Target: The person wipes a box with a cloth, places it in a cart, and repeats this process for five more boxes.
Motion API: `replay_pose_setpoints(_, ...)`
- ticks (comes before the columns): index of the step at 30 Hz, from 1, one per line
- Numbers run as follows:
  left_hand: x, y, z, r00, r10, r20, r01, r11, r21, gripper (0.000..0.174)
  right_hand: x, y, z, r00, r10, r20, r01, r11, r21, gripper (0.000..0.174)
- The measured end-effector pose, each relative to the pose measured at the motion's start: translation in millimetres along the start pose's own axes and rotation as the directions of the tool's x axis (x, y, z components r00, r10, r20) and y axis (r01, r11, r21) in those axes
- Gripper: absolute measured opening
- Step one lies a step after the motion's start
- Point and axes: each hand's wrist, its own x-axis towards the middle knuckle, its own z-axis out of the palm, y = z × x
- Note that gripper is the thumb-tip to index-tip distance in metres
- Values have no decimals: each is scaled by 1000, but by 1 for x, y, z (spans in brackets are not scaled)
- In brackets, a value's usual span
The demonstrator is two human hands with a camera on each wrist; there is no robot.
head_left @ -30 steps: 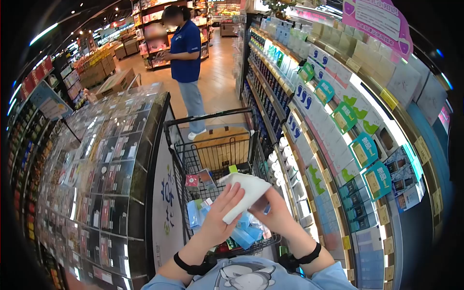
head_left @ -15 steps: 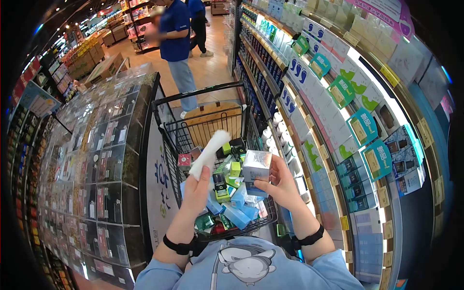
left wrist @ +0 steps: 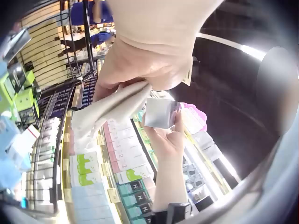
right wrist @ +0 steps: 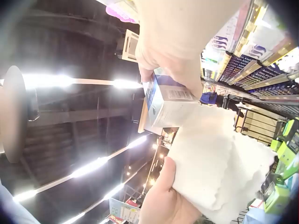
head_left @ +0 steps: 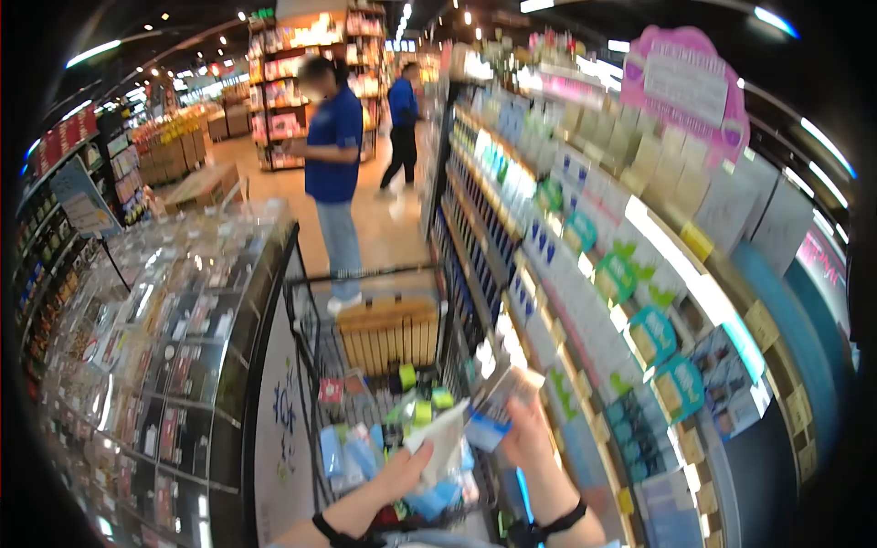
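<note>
My left hand (head_left: 406,475) pinches a folded white cloth or tissue (head_left: 444,441) over the cart; in the left wrist view the cloth (left wrist: 112,108) hangs from the fingers. The right hand (head_left: 530,438) grips a small silver and blue box (head_left: 498,402) just right of the cloth. In the right wrist view the box (right wrist: 173,100) shows a barcode, and the cloth (right wrist: 210,163) spreads close below it, so whether they touch I cannot tell. Under both hands, the black wire cart (head_left: 306,365) holds light blue packs (head_left: 338,454) and several green boxes (head_left: 421,413).
A shelf of boxed goods (head_left: 585,301) runs along the right. Clear bulk bins (head_left: 164,347) stand at the left. Ahead, a person in a blue shirt (head_left: 333,155) stands beyond the cart, and another person (head_left: 403,119) is farther back in the aisle (head_left: 247,164).
The view has tilted up. Cloth and box, apart half a second ago, are close together again, and the box is tilted. The farther person shows more fully.
</note>
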Motion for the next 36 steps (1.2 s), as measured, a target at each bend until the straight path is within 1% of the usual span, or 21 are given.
replay_pose_setpoints(1,-2,5,4,998,-56,-40,51,991,-126,44,-1,6,-2,1000,7,-25,-8,999,-41,48)
replay_pose_setpoints(3,0,14,13,990,-139,20,130,856,-501,43,-5,15,5,997,-11,-73,2,992,-126,50)
replay_pose_setpoints(4,6,12,15,994,-104,12,96,860,-501,43,-5,25,1,997,-63,-41,53,975,-217,52)
replay_pose_setpoints(6,13,7,15,956,63,285,199,572,-796,47,-8,36,10,988,-153,19,145,886,-441,57)
replay_pose_setpoints(11,14,16,2,964,92,248,155,562,-812,37,-21,54,9,964,-191,184,259,827,-498,55)
replay_pose_setpoints(13,15,18,-6,969,-11,248,205,595,-777,33,-23,51,6,943,-223,248,320,812,-487,57)
replay_pose_setpoints(15,8,27,-7,967,-53,250,233,586,-776,32,-26,33,-4,957,139,257,97,678,-728,57)
replay_pose_setpoints(16,5,31,-7,961,-103,255,267,576,-773,31,-19,35,-11,923,235,305,54,706,-706,57)
replay_pose_setpoints(17,7,26,-9,962,-97,254,263,570,-779,31,-19,37,-14,921,241,307,54,700,-712,57)
replay_pose_setpoints(19,10,18,-13,953,-88,291,284,598,-749,34,-22,39,-9,937,121,327,148,712,-687,56)
replay_pose_setpoints(23,3,20,-19,956,-124,265,287,577,-765,39,-25,47,-20,961,180,212,27,698,-715,62)
replay_pose_setpoints(26,6,17,-27,970,-173,168,240,614,-752,45,-19,50,-40,971,176,163,-12,717,-697,70)
replay_pose_setpoints(27,0,25,-25,989,-140,49,134,696,-706,49,-19,47,-31,971,175,164,-11,717,-697,70)
replay_pose_setpoints(28,-3,30,-24,993,-96,-67,31,767,-641,52,-19,40,-15,979,64,195,101,674,-732,72)
replay_pose_setpoints(29,-4,29,-23,993,-98,-67,33,767,-641,52,-20,38,-6,972,-45,229,207,615,-761,74)
replay_pose_setpoints(30,-3,28,-20,984,-30,-177,-31,943,-330,54,-18,48,-12,969,-91,230,236,612,-755,69)
replay_pose_setpoints(31,-1,27,-15,964,74,-254,-70,997,25,57,-19,51,-7,969,-92,230,237,612,-755,69)
replay_pose_setpoints(32,3,18,-1,930,319,-182,-332,942,-42,53,-21,53,1,975,-46,218,187,698,-691,66)
replay_pose_setpoints(33,3,18,3,931,318,-182,-330,943,-43,53,-24,53,10,978,2,210,131,774,-620,64)
replay_pose_setpoints(34,1,16,7,930,340,-143,-347,938,-22,49,-27,51,20,993,67,98,6,796,-605,60)
replay_pose_setpoints(36,-2,10,19,924,378,-52,-379,925,0,42,-14,60,3,995,46,84,6,845,-535,56)
